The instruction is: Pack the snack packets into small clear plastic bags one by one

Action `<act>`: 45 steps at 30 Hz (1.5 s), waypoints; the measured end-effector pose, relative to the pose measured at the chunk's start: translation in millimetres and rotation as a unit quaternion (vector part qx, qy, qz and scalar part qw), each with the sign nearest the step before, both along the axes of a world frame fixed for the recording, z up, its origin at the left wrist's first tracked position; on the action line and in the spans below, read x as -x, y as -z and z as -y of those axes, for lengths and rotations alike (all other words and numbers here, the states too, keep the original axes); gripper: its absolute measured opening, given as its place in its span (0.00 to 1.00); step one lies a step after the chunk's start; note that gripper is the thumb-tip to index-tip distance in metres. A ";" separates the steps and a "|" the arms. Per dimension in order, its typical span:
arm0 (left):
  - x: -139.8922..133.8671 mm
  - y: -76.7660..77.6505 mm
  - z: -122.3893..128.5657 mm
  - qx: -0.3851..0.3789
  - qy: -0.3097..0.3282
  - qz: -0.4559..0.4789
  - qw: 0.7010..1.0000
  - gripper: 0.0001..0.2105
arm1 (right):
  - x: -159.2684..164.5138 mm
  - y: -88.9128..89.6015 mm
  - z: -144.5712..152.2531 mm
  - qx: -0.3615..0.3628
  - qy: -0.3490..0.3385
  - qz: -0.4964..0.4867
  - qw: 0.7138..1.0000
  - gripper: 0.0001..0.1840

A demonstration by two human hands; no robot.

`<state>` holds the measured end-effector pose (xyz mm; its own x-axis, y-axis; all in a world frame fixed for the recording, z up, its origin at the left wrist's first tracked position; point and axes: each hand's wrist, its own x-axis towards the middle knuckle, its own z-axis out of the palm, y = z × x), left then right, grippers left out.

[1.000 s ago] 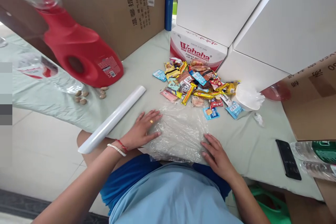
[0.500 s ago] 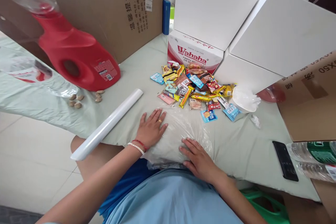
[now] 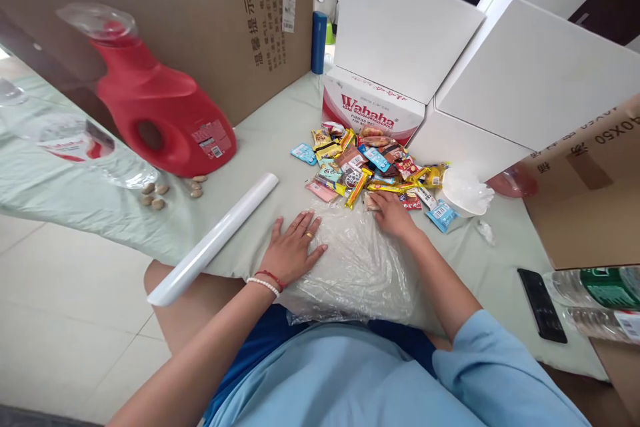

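A thin clear plastic bag (image 3: 357, 273) is spread, wrinkled, over the table's near edge in front of me. My left hand (image 3: 294, 250) lies flat on its left part, fingers apart. Beyond it is a heap of small wrapped snacks (image 3: 350, 159) in yellow, red, brown and blue. My right hand (image 3: 393, 215) reaches over the bag to the heap's near edge. Its outstretched fingers touch a pale pinkish snack packet (image 3: 369, 201), with no firm grip visible. Some packets beneath that hand are hidden.
A white roll (image 3: 215, 240) lies left, near a red jug (image 3: 167, 113), several brown nuts (image 3: 156, 196) and a plastic bottle (image 3: 90, 147). Behind the snacks stands a Wahaha box (image 3: 370, 103). A white bowl (image 3: 463, 193), black phone (image 3: 543, 305) and bottles (image 3: 605, 288) are at right.
My right hand has left the bag and moved forward to the near edge of the snack heap, covering a blue packet. My left hand stays on the bag. The view has shifted slightly.
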<state>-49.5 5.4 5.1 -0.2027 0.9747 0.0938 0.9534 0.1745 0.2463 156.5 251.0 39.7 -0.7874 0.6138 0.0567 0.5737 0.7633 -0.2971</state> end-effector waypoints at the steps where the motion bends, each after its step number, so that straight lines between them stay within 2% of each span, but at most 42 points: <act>1: 0.1 0.9 0.3 -0.003 0.000 0.003 1.000 0.31 | 6.1 3.5 -1.4 -0.007 0.005 0.015 1.000 0.31; 4: -0.1 2.9 1.1 -0.012 -0.001 0.011 1.000 0.31 | 0.1 13.0 4.6 -0.015 0.033 -0.007 0.999 0.29; 7: 0.3 3.7 1.6 -0.009 0.001 0.018 1.000 0.32 | -33.2 15.8 11.4 0.036 0.086 -0.102 0.990 0.26; 9: 0.8 3.9 1.7 -0.008 0.005 0.021 1.000 0.34 | -58.0 11.4 16.2 0.097 0.150 -0.192 0.965 0.28; 11: 1.4 4.1 1.6 -0.008 0.009 0.023 1.000 0.35 | -75.3 2.2 25.5 0.158 0.204 -0.280 0.925 0.29; 13: 1.7 4.2 1.2 -0.003 0.012 0.022 1.000 0.35 | -80.3 -8.9 41.6 0.192 0.214 -0.331 0.899 0.28; 15: 1.6 4.1 0.9 0.005 0.013 0.020 1.000 0.35 | -72.9 -17.3 63.6 0.178 0.182 -0.329 0.909 0.26; 17: 1.0 3.6 1.0 0.009 0.011 0.013 1.000 0.36 | -58.0 -18.5 88.8 0.115 0.120 -0.288 0.943 0.23; 20: -0.1 2.7 2.6 0.003 0.002 -0.002 1.000 0.35 | -37.7 -6.1 124.1 0.021 -0.017 -0.200 0.980 0.19; 23: -0.4 2.8 4.1 -0.004 0.001 -0.014 1.000 0.35 | -32.9 10.9 142.1 0.016 -0.105 -0.136 0.985 0.21; 27: 0.1 1.2 4.5 0.003 0.000 -0.018 1.000 0.34 | -39.9 15.6 132.4 0.014 -0.088 -0.147 0.985 0.26; 29: -0.2 -0.5 4.4 0.009 -0.001 -0.017 1.000 0.34 | -39.8 14.2 123.5 0.017 -0.105 -0.137 0.985 0.26; 32: -0.6 -0.4 3.4 0.011 0.002 -0.013 1.000 0.35 | -32.5 18.2 119.2 0.041 -0.157 -0.118 0.980 0.22; 37: -0.2 3.0 3.8 -0.002 0.006 -0.018 1.000 0.34 | -25.4 21.3 117.3 0.037 -0.181 -0.124 0.975 0.18; 39: 0.5 3.9 3.8 -0.007 0.008 -0.023 1.000 0.33 | -32.4 19.2 101.1 0.030 -0.155 -0.139 0.978 0.18; 42: 1.2 3.6 3.2 -0.008 0.012 -0.027 1.000 0.33 | -57.6 19.5 61.9 -0.005 -0.053 -0.147 0.988 0.20; 45: 0.9 1.4 2.3 -0.001 0.012 -0.029 0.999 0.33 | -93.0 25.7 30.0 -0.011 -0.022 -0.080 0.997 0.26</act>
